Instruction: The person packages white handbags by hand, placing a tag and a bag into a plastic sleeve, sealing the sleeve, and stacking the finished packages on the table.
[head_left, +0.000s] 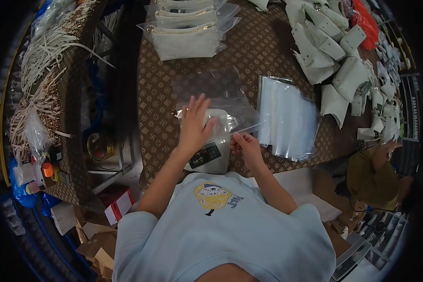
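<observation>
My left hand point(193, 123) lies flat with its fingers spread on a pale bag point(219, 123) in front of me. Around the bag's upper part is a clear plastic sleeve point(209, 87), which stretches beyond it on the patterned table. A dark card point(205, 155) with light printing sits on the bag's near part. To the right, my right hand point(245, 146) pinches the edge of the plastic sleeve between thumb and fingers. Just beyond that hand lies a stack of clear plastic sleeves point(289, 117).
Bagged pale pouches point(185, 41) stand in a row at the table's far side. A heap of pale bags point(326, 51) covers the right side. Straps point(47, 51) hang at the left. A co-worker point(373, 178) is at the right edge, near cardboard boxes.
</observation>
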Available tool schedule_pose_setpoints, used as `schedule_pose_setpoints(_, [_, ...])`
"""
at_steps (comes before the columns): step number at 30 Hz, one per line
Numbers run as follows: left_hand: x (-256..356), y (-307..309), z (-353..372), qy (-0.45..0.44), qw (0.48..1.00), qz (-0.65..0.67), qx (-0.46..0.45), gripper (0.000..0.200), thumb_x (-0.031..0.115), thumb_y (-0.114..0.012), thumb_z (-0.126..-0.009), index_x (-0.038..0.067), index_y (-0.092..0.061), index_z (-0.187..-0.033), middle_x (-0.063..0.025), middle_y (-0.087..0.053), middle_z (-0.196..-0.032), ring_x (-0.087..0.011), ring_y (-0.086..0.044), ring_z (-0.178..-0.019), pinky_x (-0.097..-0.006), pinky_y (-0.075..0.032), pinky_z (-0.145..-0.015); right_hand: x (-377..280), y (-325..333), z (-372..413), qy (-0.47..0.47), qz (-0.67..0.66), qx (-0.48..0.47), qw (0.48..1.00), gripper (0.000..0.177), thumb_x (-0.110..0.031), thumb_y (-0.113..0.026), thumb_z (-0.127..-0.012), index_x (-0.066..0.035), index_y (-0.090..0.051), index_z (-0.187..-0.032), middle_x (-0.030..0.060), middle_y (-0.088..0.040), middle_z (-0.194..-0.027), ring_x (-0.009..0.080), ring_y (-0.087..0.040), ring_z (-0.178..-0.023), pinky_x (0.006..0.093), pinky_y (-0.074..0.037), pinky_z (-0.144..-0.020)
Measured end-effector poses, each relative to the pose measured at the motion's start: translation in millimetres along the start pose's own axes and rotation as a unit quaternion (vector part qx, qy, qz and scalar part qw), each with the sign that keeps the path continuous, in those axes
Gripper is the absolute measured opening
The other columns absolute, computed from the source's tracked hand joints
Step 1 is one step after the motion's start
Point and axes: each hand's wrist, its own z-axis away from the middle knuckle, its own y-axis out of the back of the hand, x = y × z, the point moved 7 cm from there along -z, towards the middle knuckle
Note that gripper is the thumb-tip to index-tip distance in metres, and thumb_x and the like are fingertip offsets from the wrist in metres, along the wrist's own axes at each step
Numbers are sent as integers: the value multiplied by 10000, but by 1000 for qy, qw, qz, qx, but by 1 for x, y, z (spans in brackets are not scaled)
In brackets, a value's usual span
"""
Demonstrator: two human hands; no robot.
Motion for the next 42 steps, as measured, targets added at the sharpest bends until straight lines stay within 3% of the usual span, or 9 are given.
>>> schedule_pose_setpoints(3, [-20, -69, -7, 31, 996, 2, -87, 468, 354, -446, -939, 60, -454, -1303, -160, -415, -1381, -361, -302, -1331, -546, -161, -1081, 2, -9, -2, -30, -17, -2, 999, 195, -283, -635, -880, -88, -618, -878, -5, -617, -762, 79, -580, -657, 224, -471, -570])
schedule_pose_setpoints(7, [-30, -86, -16, 36, 991, -52, -119, 486, 388, -398, -941, 68, -455, -1303, -131, -426, -1382, -327, -328, -1325, -565, -160, -1075, 3, -14, -13, -35, -1, 5, 999, 175, -261, -643, -876, -87, -618, -878, -11, -615, -749, 76, -575, -639, 210, -450, -530])
schedule_pose_setpoints(10, [-33, -71, -19, 58, 995, -7, -87, 453, 358, -471, -910, 71, -493, -1260, -112, -510, -1289, -308, -393, -1275, -553, -165, -1078, 4, -15, -23, 22, -12, 18, 1000, 189, -261, -645, -874, -77, -618, -844, -23, -587, -706, 53, -513, -569, 203, -397, -500])
schedule_pose_setpoints(12, [-13, -39, -16, -25, 998, 57, 7, 452, 318, -615, -822, 85, -539, -1202, -91, -574, -1147, -285, -475, -1168, -539, -174, -1080, -2, -15, -25, 42, -29, 7, 999, 179, -249, -648, -875, -77, -614, -837, -27, -572, -685, 45, -491, -554, 194, -383, -494])
schedule_pose_setpoints(15, [38, -9, 3, -102, 992, 2, -80, 496, 261, -729, -709, 102, -574, -1152, -62, -578, -1063, -241, -513, -1062, -511, -208, -1072, -12, -17, -22, 80, -41, 6, 996, 174, -237, -657, -870, -85, -599, -809, -37, -540, -642, 34, -450, -510, 189, -358, -465])
schedule_pose_setpoints(24, [7, -9, 11, -16, 992, 91, -90, 143, 185, -708, -729, 121, -698, -856, -12, -640, -794, -193, -578, -880, -414, -324, -958, -27, -27, -20, 127, 32, -18, 991, 192, -213, -679, -853, -92, -583, -738, -43, -513, -581, 22, -432, -478, 178, -327, -434])
schedule_pose_setpoints(35, [33, 0, 11, -94, 995, -18, -13, 92, 85, -677, -705, 121, -671, -790, -1, -638, -782, -178, -579, -867, -449, -344, -965, -32, -23, -10, 126, 33, -13, 991, 189, -189, -700, -829, -65, -602, -726, -44, -508, -587, 20, -427, -500, 183, -333, -458])
schedule_pose_setpoints(40, [36, 2, 10, -81, 996, -39, -7, 115, 91, -679, -691, 122, -665, -801, 8, -629, -786, -174, -579, -864, -467, -325, -986, -42, -34, -3, 91, 93, -13, 991, 165, -198, -657, -860, -34, -669, -870, -5, -623, -716, 37, -554, -622, 175, -428, -531])
schedule_pose_setpoints(42, [47, 10, 11, -129, 987, -64, 67, 116, 100, -688, -685, 126, -665, -795, 14, -621, -772, -170, -580, -847, -470, -315, -996, -42, -34, -7, 104, 89, -19, 990, 170, -188, -645, -863, -23, -671, -894, 5, -637, -745, 45, -573, -652, 184, -449, -558])
